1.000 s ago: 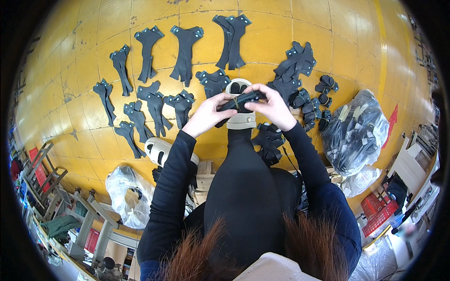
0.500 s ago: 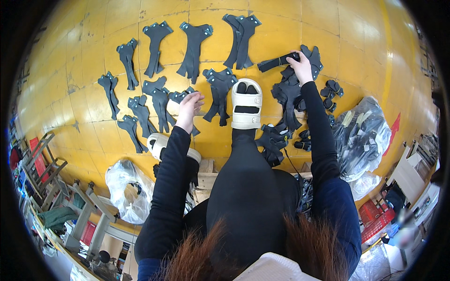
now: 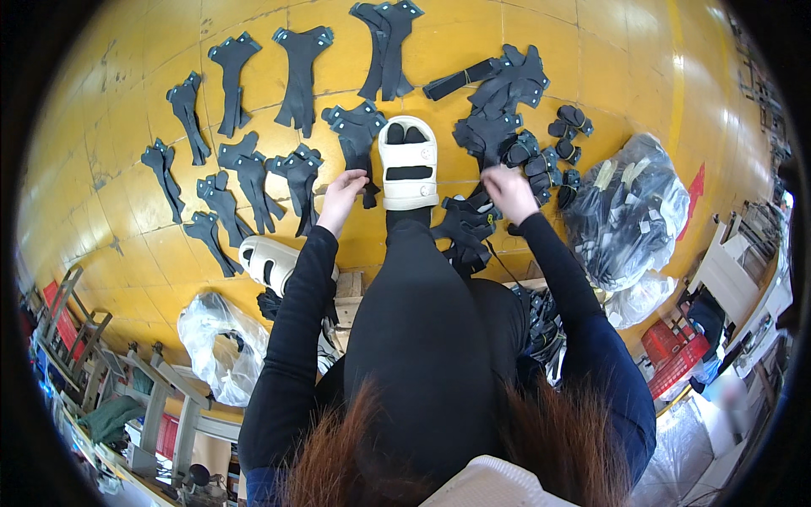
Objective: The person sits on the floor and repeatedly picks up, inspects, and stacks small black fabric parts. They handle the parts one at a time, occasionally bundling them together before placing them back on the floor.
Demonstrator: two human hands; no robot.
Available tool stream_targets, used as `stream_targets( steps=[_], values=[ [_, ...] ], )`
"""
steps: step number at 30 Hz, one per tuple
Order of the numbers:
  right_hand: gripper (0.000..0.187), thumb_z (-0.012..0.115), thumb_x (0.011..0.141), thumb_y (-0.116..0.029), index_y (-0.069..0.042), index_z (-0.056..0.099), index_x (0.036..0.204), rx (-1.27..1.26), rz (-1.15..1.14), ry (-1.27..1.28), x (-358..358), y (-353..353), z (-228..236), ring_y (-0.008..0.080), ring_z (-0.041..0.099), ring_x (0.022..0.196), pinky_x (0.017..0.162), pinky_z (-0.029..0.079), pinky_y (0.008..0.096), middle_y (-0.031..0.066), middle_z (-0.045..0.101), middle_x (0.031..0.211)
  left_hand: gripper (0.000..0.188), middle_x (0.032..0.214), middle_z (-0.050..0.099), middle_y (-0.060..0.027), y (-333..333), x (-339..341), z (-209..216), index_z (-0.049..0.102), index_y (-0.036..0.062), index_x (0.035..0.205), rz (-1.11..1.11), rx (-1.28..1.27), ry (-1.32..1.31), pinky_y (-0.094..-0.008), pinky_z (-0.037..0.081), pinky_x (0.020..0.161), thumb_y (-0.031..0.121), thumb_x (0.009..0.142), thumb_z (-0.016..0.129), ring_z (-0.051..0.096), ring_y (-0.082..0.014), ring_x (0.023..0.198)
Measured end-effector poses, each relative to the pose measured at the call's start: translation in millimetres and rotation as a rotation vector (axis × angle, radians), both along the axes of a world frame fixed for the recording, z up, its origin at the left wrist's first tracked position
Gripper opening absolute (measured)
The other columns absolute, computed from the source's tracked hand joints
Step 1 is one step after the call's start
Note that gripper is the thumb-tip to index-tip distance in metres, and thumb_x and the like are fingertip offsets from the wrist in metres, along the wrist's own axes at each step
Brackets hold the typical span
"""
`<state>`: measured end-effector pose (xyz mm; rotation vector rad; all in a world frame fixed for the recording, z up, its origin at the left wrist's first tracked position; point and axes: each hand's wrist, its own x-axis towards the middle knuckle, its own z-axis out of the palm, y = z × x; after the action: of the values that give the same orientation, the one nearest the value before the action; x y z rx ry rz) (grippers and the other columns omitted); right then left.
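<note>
Flat black fabric pieces with flared tops and long tails lie in piles on the yellow floor. My left hand (image 3: 341, 199) is open, its fingers stretched out beside the tail of one pile (image 3: 356, 129), apparently holding nothing. My right hand (image 3: 510, 194) hovers low at the near end of a larger black heap (image 3: 488, 135); its fingers curl downward and are partly hidden, so a grip cannot be made out. At that heap's far end lies a long folded black bundle (image 3: 462, 79) tied with a thin band. Small rolled black bundles (image 3: 525, 152) are beside my right hand.
My beige sandal (image 3: 410, 165) stands between my hands; the other sandal (image 3: 269, 260) is at left. A full clear plastic bag (image 3: 629, 215) is on the right, another plastic bag (image 3: 221, 346) at left. More black pieces (image 3: 467, 226) lie close to my right knee.
My right hand has let go of the banded black bundle and come back toward me. The bundle rests on the floor. The whole view has shifted, and my left hand is now nearer the middle pile.
</note>
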<state>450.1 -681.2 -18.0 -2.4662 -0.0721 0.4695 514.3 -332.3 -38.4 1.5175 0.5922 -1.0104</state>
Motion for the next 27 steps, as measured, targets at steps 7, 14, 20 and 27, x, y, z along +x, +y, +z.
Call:
stream_targets(
  steps=[7,14,20,27],
  values=[
    [0.016,0.066,0.076,-0.018,-0.010,0.055,0.084,-0.284,-0.166,0.255,-97,6,7,0.0273,0.061,0.077,0.067,0.048,0.0391,0.0072,0.059,0.077,0.033,0.110,0.063,-0.0021,4,-7,-8,0.056,0.0102,0.119,-0.071,-0.012,-0.010,-0.0284,0.037,0.085,0.027,0.091,0.054,0.057,-0.0128,0.096],
    [0.018,0.069,0.073,-0.024,-0.013,0.058,0.083,-0.604,-0.034,0.062,-128,-9,-21,0.0231,0.054,0.083,0.073,0.039,0.0381,0.0027,0.056,0.082,0.030,0.096,0.065,-0.0079,-1,-6,-3,0.059,-0.0010,0.112,-0.003,0.037,-0.068,-0.0265,0.046,0.080,0.018,0.089,0.057,0.059,-0.0145,0.086],
    [0.011,0.068,0.074,-0.014,-0.011,0.059,0.076,-0.380,0.031,-0.032,-125,-20,-29,0.0245,0.052,0.081,0.071,0.038,0.0376,0.0038,0.054,0.078,0.022,0.093,0.066,-0.0074,6,-9,-9,0.061,-0.0001,0.107,0.304,0.015,-0.157,-0.0237,0.046,0.072,0.013,0.089,0.056,0.060,-0.0122,0.080],
    [0.011,0.060,0.073,0.003,-0.001,0.050,0.073,0.234,-0.281,-0.059,-55,12,7,0.0242,0.052,0.072,0.068,0.043,0.0316,0.0111,0.052,0.076,0.023,0.087,0.053,-0.0088,36,-25,-28,0.057,0.0001,0.098,0.443,0.798,-0.536,-0.0307,0.046,0.072,0.005,0.078,0.064,0.053,-0.0190,0.075]
  ],
)
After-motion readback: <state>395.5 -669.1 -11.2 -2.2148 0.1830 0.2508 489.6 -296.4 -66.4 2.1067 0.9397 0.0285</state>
